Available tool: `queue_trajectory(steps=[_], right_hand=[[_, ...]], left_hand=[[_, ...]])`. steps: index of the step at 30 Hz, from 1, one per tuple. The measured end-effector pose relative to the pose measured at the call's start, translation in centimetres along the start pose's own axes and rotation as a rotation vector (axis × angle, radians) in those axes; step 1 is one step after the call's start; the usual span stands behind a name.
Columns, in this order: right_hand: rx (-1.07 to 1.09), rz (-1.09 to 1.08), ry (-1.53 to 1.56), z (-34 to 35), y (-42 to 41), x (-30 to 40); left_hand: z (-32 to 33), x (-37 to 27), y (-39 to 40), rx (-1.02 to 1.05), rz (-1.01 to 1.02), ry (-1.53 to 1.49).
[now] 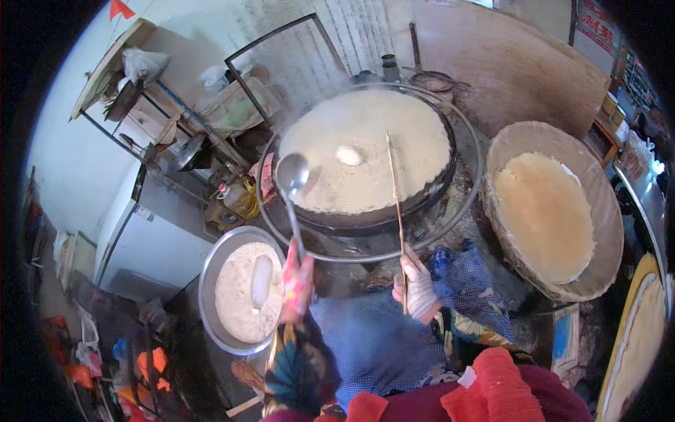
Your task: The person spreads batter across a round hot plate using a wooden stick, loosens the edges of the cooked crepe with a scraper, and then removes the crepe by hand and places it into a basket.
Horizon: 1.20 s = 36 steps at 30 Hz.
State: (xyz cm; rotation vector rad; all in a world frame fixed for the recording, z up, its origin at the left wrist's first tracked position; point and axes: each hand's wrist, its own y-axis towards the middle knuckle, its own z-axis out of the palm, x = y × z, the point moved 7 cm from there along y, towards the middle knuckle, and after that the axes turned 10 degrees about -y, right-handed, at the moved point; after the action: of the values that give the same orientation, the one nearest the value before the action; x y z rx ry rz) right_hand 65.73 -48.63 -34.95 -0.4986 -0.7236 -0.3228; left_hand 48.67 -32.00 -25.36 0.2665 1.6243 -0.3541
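My left hand [297, 278], in a pink patterned glove, grips the handle of a metal ladle [293, 174]. The ladle's bowl hangs over the left edge of a large round griddle [321, 224]. A pale layer of batter [364, 184] covers most of the griddle, with a white mound [349, 155] near its middle. In a pale, wrapped-looking glove, my right hand [416, 285] holds a thin wooden stick [394, 184] whose far end reaches over the batter. Beside my left hand is a metal basin [208, 311] of pale flour or batter, with a whitish plastic object [261, 282] in it.
A metal ring [477, 174] surrounds the griddle. On the right, a cloth-lined basket [601, 227] holds browned flat sheets [546, 216]. Oil bottles [234, 196] stand left of the griddle, near a white cabinet [158, 248] and a cluttered rack [179, 100]. Steam rises at the back.
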Motion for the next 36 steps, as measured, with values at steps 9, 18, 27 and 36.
queue_trajectory(steps=[9,18,27,36], right_hand=[[-0.095,0.057,-0.05,-0.9,-2.3,-2.0],[0.133,0.106,-0.196,3.2,0.4,1.6],[-0.028,-0.098,-0.436,-10.7,6.5,12.2],[0.358,0.128,-0.843,-3.2,-1.9,8.6]], left_hand=[[12.4,1.6,11.9,0.164,0.206,0.65],[13.4,-0.2,10.6,0.323,-0.123,-0.32],[-2.7,-3.2,0.6,-0.007,-0.124,-0.792],[-22.7,13.6,-5.8,-0.128,-0.375,-0.669]])
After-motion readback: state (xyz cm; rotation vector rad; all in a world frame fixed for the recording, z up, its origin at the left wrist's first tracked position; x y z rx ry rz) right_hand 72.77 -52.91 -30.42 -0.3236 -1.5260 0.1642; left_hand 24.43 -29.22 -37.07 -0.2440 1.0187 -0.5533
